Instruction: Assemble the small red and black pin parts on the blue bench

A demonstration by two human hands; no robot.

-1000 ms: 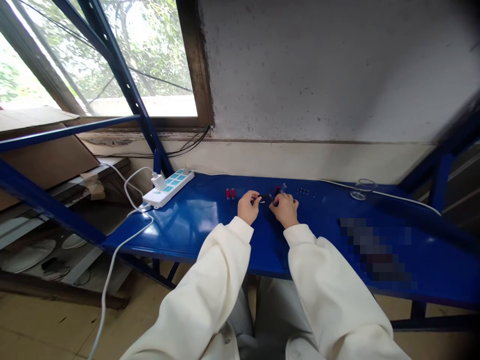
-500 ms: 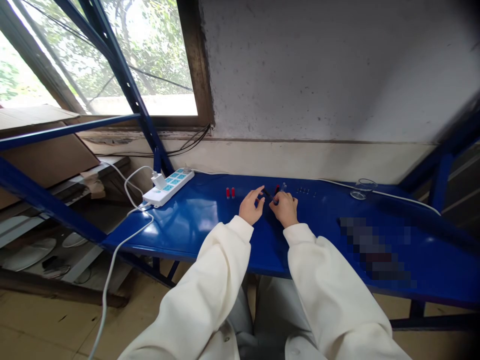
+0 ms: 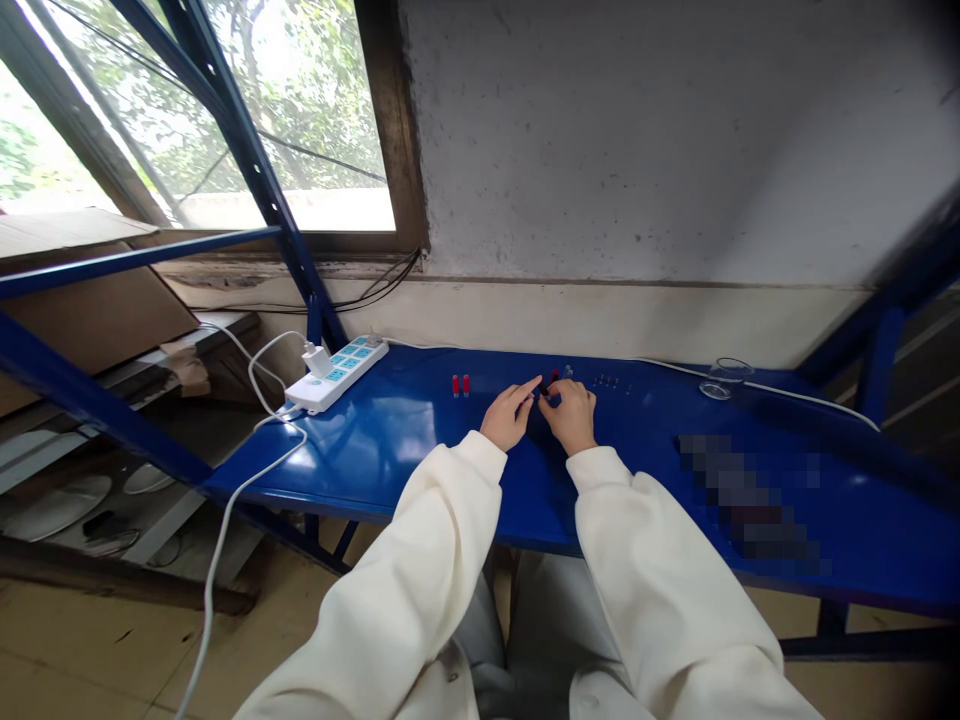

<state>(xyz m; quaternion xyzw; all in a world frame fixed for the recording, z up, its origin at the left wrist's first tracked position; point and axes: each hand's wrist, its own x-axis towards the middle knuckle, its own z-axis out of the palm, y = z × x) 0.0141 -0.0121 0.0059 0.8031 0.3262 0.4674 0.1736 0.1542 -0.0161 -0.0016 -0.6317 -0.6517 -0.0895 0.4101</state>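
Both my hands rest on the blue metal bench [image 3: 390, 450], wrists in white sleeves. My right hand [image 3: 571, 415] is closed in a pinch on a small dark part with a red end [image 3: 546, 386], too small to name. My left hand [image 3: 510, 415] has its fingers stretched toward that part, fingertips touching or nearly touching it. Two small red pieces [image 3: 460, 386] stand just left of my left hand. A row of tiny dark pieces [image 3: 609, 381] lies to the right of my right hand.
A white power strip [image 3: 339, 373] with a plugged-in adapter and white cable sits at the bench's back left. A clear glass dish [image 3: 724, 379] stands at the back right beside a thin white wire. A wall and window are behind; cardboard and shelves are at left.
My left hand has opened from a curled pinch and its fingers have reached right to the part held by my right hand. The right hand has barely moved.
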